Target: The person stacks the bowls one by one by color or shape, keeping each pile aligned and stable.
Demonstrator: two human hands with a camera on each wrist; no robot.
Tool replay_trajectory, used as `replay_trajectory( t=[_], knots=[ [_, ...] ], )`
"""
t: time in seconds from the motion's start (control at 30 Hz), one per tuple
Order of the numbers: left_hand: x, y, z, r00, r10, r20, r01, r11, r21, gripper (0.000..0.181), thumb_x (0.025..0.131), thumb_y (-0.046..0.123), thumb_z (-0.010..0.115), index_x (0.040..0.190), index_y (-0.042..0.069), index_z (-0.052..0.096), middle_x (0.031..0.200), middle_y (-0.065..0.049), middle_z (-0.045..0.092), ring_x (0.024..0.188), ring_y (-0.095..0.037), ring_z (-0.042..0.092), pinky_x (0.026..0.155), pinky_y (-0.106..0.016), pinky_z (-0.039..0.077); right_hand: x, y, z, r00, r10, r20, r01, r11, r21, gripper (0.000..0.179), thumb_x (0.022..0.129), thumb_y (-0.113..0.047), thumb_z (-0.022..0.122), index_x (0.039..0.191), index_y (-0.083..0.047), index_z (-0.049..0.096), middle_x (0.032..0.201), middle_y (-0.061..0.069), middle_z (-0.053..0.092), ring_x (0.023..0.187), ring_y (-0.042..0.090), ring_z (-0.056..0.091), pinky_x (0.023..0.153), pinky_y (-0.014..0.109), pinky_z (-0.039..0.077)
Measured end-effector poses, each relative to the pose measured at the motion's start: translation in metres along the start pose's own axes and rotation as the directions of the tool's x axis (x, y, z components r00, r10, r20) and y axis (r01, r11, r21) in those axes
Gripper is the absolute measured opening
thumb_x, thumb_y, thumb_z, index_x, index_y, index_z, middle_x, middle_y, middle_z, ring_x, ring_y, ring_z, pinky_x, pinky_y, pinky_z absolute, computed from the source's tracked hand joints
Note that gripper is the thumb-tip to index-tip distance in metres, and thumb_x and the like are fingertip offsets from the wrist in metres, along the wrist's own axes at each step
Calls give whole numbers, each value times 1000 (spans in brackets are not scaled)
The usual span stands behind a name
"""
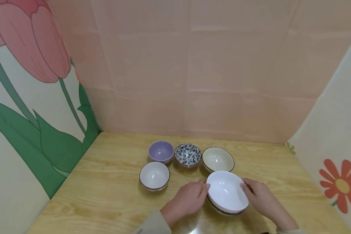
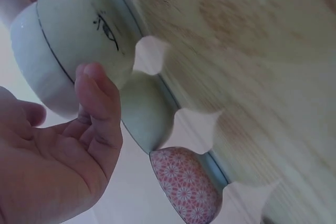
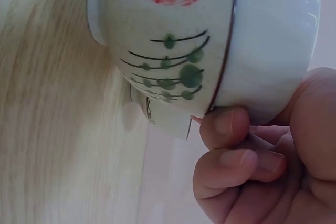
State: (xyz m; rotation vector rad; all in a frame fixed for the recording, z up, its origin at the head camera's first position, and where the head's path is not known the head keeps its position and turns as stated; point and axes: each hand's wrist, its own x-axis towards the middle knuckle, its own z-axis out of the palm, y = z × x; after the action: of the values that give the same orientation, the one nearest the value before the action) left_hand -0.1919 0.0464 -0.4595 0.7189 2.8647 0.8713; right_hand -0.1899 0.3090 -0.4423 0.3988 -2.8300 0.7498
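A plain white bowl (image 1: pixel 226 190) sits inside a larger-looking cream bowl (image 3: pixel 168 40) with a brown rim, painted green dots and a red stamp. My left hand (image 1: pixel 191 199) holds the white bowl at its left side, thumb at the rim; in the left wrist view its fingertips are by the cream bowl (image 2: pixel 79 30). From the right, my right hand (image 1: pixel 261 198) grips the white bowl, with the thumb over its rim and the fingers beneath, close to the cream bowl's brown edge. The cream bowl stands on the table, mostly hidden in the head view.
Behind the stack stands a cream bowl with a dark rim (image 1: pixel 217 159). Left of it are a leaf-patterned bowl (image 1: pixel 188 155) and a purple bowl (image 1: pixel 161 151). A brown-rimmed white bowl (image 1: pixel 154 175) stands in front of the purple one. Cloths surround the wooden table (image 1: pixel 105 195).
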Motion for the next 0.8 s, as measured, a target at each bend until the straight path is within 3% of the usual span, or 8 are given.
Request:
replay_trajectory(
  t=[0.33, 0.6, 0.8],
  knots=[
    [7, 2, -1, 999, 13, -42, -15, 999, -47, 48, 110, 36, 29, 124, 5, 62, 107, -8, 72, 100, -19, 69, 88, -33, 56, 4, -6, 2, 1000, 7, -6, -7, 1000, -11, 15, 98, -8, 60, 101, 0, 72, 87, 6, 72, 80, 19, 64, 68, 39, 54],
    [6, 6, -3, 998, 3, -64, -5, 999, -33, 41, 109, 28, 33, 114, 4, 65, 94, -8, 72, 90, -20, 70, 80, -33, 57, 3, -8, 5, 999, 43, 19, -43, 999, 2, 13, 98, -9, 58, 93, -6, 70, 73, -4, 63, 68, 11, 53, 59, 28, 46],
    [6, 7, -2, 996, -10, -86, 8, 1000, -26, 40, 108, 27, 34, 110, 3, 66, 90, -8, 71, 85, -20, 70, 74, -32, 57, 4, -8, 6, 999, 48, 21, -48, 999, -5, 16, 99, -10, 57, 94, -4, 71, 76, -2, 65, 68, 11, 53, 58, 29, 45]
  ],
)
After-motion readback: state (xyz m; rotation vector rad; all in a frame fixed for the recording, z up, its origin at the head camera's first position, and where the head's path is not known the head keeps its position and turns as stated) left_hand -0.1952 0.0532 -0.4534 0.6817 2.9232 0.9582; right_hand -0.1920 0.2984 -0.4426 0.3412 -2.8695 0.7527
